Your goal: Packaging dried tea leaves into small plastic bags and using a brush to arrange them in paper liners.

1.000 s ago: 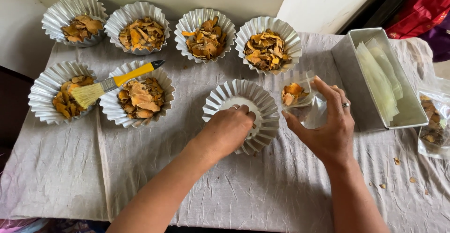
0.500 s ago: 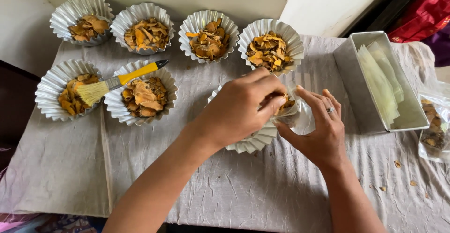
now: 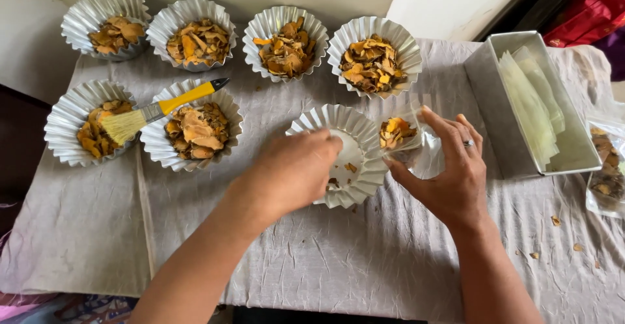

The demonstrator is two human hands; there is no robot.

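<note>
My left hand reaches into a nearly empty fluted foil cup at the middle of the cloth. Its fingers are curled down inside the cup, and the fingertips are hidden. A few dried orange-brown pieces lie on the cup's bottom. Just right of the cup, my right hand holds a small clear plastic bag upright, with a little heap of the same dried pieces in it. A ring is on that hand.
Several foil cups filled with dried orange slices stand in a back row and at the left. A yellow-handled brush lies across two left cups. A metal tray with clear bags stands at right, beside a filled bag. Crumbs dot the grey cloth.
Half a second ago my left hand was over the clear bag; it has come back down into the foil cup. My right hand still holds the bag in the same place.
</note>
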